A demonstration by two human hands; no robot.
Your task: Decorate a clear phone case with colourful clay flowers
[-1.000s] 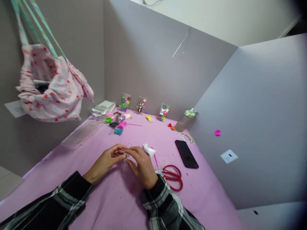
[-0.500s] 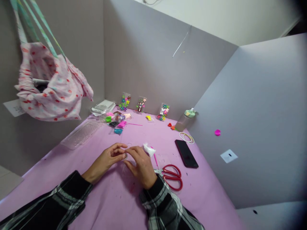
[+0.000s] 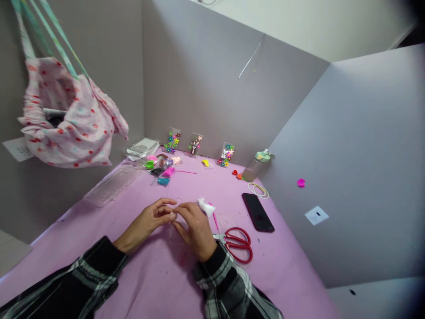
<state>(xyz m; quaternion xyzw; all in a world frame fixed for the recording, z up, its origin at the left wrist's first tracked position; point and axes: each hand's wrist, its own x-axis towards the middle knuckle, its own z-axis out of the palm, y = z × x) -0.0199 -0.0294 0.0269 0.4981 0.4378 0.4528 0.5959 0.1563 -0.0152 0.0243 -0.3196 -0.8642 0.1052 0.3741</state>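
Both hands meet above the pink table (image 3: 139, 283), near its middle. The left hand (image 3: 146, 223) and right hand (image 3: 194, 228) pinch a small pale piece (image 3: 173, 216) between their fingertips; its exact nature cannot be determined. Just right of the right hand lie a white clay lump (image 3: 206, 207) and red scissors (image 3: 239, 244). A black phone (image 3: 258, 212) lies further right.

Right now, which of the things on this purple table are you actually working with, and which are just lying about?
In use:
left hand
right hand
small pale piece pinched between their fingertips

Lying about:
red scissors
black phone
white lump
coloured packets
clear tray
bottle
rubber bands
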